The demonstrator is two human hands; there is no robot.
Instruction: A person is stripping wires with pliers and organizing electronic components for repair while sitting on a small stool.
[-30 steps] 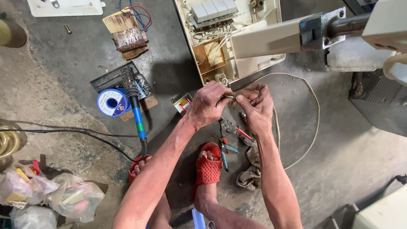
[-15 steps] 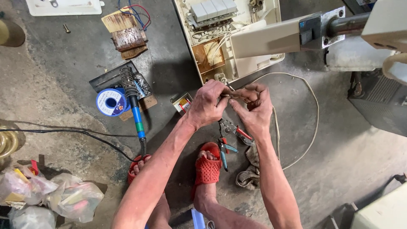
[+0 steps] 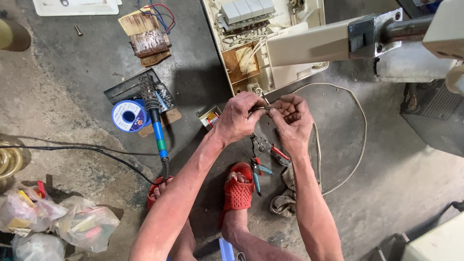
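My left hand [image 3: 238, 118] and my right hand [image 3: 293, 121] meet just above the concrete floor, fingertips pinched together on the bare end of a thin wire [image 3: 261, 109]. A pale cord [image 3: 358, 145] loops away over the floor to the right of my right hand. Just beyond my hands lies an opened cream appliance casing [image 3: 251, 48] with a switch block and loose wires inside. Below my hands lie red-handled pliers [image 3: 270, 149] and a smaller blue-handled tool [image 3: 257, 176], close to my foot in a red sandal [image 3: 239, 188].
A blue-handled soldering iron [image 3: 155, 121] rests in a coil stand beside a spool of solder [image 3: 128, 116]. A small open box [image 3: 210, 117] sits left of my left hand. Plastic bags [image 3: 58, 220] lie at bottom left. A cream machine arm [image 3: 328, 38] overhangs at top right.
My hands stay together on the wire; the fingers have shifted slightly, and the right hand has turned a little. Nothing else on the floor has moved.
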